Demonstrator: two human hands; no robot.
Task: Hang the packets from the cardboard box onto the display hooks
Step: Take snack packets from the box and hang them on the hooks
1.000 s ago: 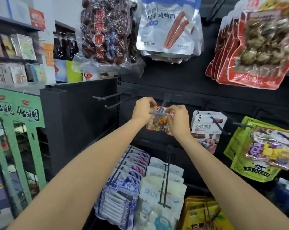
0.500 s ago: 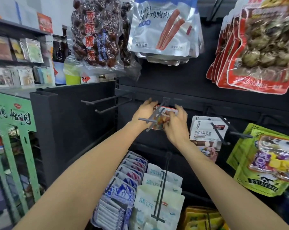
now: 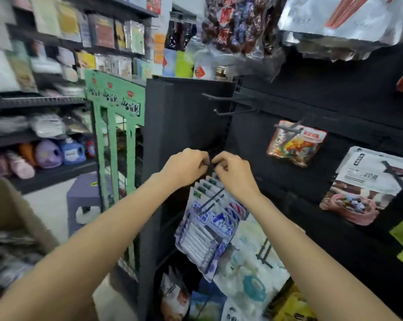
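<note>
Both hands meet mid-frame: left hand [image 3: 186, 166] & right hand [image 3: 233, 173], fingers curled, holding nothing (blurry). Candy packet [image 3: 293, 143] hangs on hook [image 3: 288, 128], well apart.

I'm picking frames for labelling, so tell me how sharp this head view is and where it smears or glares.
Head view: left shelves motion-blurred; colourful candy packet fairly sharp; both hands slightly soft; silver pouch top right glares; wide-angle lens bends the edges.

Single head view, close, facing down-left across the black display rack [image 3: 186, 117]
</note>
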